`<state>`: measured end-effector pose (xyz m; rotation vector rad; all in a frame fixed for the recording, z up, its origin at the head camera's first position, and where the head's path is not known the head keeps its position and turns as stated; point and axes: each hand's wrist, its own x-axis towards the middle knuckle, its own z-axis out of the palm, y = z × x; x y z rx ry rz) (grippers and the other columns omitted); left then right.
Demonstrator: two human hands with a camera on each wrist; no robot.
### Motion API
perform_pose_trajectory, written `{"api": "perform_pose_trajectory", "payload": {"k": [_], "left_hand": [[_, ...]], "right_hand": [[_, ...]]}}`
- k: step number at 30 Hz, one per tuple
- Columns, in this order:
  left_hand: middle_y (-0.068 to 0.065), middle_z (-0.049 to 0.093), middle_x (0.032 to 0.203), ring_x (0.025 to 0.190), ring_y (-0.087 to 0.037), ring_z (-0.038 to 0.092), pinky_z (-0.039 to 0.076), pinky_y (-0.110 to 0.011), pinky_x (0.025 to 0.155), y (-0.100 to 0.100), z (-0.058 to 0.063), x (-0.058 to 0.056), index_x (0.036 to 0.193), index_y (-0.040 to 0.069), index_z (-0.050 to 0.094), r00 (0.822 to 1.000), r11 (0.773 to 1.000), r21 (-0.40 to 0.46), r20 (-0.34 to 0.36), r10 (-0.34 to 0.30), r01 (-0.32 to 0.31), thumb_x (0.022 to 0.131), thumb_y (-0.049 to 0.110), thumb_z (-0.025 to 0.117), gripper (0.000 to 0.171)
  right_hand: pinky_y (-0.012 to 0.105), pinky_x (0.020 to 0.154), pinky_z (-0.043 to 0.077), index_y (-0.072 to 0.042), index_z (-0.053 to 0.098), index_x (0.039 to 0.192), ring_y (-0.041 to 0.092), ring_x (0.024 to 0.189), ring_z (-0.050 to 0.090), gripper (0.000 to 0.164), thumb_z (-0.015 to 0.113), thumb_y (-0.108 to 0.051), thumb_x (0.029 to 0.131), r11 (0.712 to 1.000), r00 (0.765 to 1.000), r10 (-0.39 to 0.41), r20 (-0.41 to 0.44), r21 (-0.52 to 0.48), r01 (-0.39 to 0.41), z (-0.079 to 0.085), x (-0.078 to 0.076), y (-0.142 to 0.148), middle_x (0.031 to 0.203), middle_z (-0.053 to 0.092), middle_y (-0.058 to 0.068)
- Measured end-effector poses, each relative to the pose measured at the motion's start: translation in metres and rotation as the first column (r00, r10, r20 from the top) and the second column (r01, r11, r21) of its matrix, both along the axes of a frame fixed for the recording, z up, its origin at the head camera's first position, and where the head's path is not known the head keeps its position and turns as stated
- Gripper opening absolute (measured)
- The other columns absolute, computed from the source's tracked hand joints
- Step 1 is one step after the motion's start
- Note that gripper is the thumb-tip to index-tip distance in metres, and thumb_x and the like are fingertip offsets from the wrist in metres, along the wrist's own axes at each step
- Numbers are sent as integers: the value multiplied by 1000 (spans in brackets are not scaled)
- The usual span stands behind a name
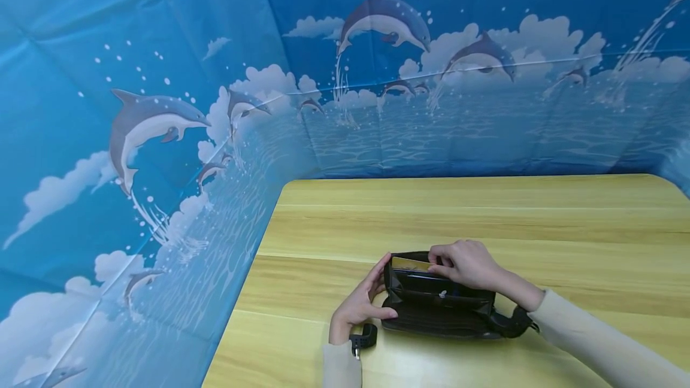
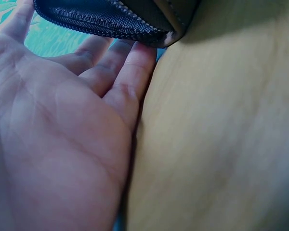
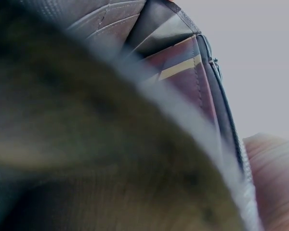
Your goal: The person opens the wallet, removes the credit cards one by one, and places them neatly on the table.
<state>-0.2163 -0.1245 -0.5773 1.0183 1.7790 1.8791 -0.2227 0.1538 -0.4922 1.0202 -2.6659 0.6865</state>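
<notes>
A black zip-around wallet [image 1: 442,319] stands wide open on the table, its pockets and card slots facing up. My left hand [image 1: 360,305] holds its left end, thumb on the near edge and fingers along the far side. In the left wrist view the fingers lie against the wallet's zipped edge [image 2: 101,21]. My right hand [image 1: 468,263] pinches the right end of a gold card [image 1: 411,264], which sticks up from the back slot with its lower part hidden. A blurred dark shape covers much of the right wrist view, with the wallet's inner slots [image 3: 185,91] behind it.
The wood-grain table [image 1: 463,214] has rounded far corners. A blue dolphin-print sheet [image 1: 259,136] hangs behind it and along its left side. Black wrist devices sit on the left wrist [image 1: 365,337] and the right wrist [image 1: 514,322], the right one close beside the wallet's right end.
</notes>
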Motion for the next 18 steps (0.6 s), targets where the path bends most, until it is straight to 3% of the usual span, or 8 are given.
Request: {"api": "perform_pose_trajectory", "payload": {"k": [18], "left_hand": [[-6, 22, 153, 133, -25, 31, 27, -42, 109, 0, 6, 3, 154, 24, 10, 1000, 1000, -21, 13, 10, -10, 79, 13, 79, 102]], "right_hand": [[17, 40, 17, -27, 52, 76, -5, 42, 27, 25, 74, -19, 83, 997, 995, 80, -66, -16, -81, 2, -1, 2, 54, 31, -22]]}}
